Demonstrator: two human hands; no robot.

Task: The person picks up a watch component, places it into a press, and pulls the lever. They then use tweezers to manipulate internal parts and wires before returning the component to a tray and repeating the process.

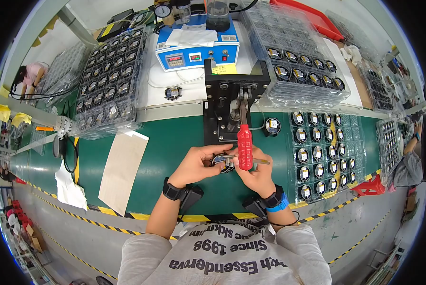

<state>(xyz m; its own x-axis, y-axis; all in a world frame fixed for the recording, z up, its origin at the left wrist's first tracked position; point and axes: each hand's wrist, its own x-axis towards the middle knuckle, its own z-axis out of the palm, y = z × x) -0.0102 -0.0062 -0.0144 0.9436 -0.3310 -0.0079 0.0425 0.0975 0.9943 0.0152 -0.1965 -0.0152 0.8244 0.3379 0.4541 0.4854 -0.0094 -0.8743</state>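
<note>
My left hand (194,166) is closed round a small round black component (223,163) with a pale inner face, just in front of the black toggle press (215,116). Metal tweezers (261,161) lie in the grip of my right hand (256,176), with their thin end reaching left over the component. The red ridged handle (245,146) of the press hangs down in front of my right fingers and hides part of them. Another round component (272,126) sits on the green bench to the right of the press.
A clear tray (359,147) of round components lies at right. Stacked trays stand at far left (109,78) and far right (298,85). Behind the press is a blue control box (196,56). A pale board (123,173) and a white cloth (70,187) lie at left.
</note>
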